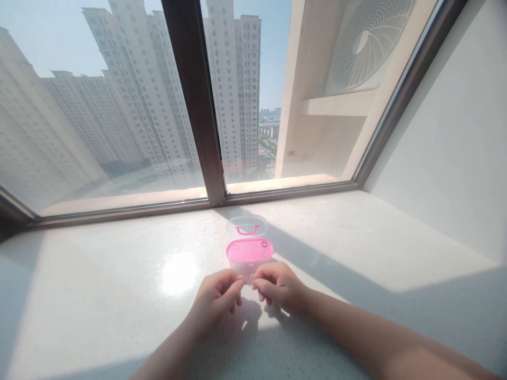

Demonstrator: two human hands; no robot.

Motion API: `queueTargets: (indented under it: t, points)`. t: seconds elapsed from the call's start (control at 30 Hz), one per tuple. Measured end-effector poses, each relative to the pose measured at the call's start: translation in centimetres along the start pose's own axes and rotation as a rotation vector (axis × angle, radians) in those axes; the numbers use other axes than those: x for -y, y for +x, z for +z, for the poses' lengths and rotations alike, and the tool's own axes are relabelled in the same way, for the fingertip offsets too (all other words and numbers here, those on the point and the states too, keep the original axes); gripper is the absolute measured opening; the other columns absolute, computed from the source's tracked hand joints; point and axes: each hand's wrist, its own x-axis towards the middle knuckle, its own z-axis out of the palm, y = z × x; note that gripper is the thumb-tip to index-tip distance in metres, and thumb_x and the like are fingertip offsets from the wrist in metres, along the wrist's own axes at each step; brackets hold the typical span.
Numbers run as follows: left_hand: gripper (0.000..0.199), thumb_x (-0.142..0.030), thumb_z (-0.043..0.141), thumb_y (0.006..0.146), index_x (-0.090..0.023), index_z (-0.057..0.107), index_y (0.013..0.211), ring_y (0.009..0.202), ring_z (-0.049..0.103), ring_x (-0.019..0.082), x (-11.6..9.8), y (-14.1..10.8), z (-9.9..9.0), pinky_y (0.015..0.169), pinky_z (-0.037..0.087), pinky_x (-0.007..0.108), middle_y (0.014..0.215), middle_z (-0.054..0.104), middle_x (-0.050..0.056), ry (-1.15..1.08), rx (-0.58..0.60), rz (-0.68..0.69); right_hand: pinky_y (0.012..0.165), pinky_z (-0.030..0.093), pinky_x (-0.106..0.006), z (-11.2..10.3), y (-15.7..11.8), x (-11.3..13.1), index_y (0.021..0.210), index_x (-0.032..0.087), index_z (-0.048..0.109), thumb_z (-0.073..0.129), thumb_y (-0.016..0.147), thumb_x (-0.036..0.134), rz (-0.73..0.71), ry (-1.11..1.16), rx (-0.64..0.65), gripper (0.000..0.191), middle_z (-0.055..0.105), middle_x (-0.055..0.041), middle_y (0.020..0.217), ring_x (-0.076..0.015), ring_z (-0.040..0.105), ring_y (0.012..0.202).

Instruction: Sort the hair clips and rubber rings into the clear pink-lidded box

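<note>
Over the windowsill here, the left hand pinches a small pale ring between thumb and finger; the right hand, closed likewise, grips a second ring. Just beyond sits a pink box, loose rings on top, a clear lid farther back.
</note>
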Motion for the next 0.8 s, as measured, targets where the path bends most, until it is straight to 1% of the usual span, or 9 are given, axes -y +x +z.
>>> queueTargets:
  t: [0.37,0.8]
  points:
    - [0.031,-0.041,0.055,0.087,-0.014,0.062,0.074,0.047,0.051,0.010,0.18,0.05,-0.04,0.047,0.040,0.020,0.057,0.057,-0.001,-0.016,0.001,0.010,0.040,0.041,-0.017,-0.07,0.09,0.05,0.072,0.012,0.063,0.053,0.077,0.022,-0.007,-0.009,0.001,0.015,0.059,0.0009,0.054,-0.0084,0.051,0.041]
    - [0.030,-0.041,0.056,0.086,-0.014,0.063,0.075,0.047,0.052,0.011,-0.31,-0.02,-0.05,0.047,0.040,0.020,0.057,0.058,-0.001,-0.009,0.001,-0.003,0.038,0.040,-0.018,-0.11,0.05,0.07,0.071,0.012,0.064,0.055,0.076,0.022,-0.035,-0.020,-0.012,0.014,0.055,0.0020,0.050,-0.0086,0.049,0.039]
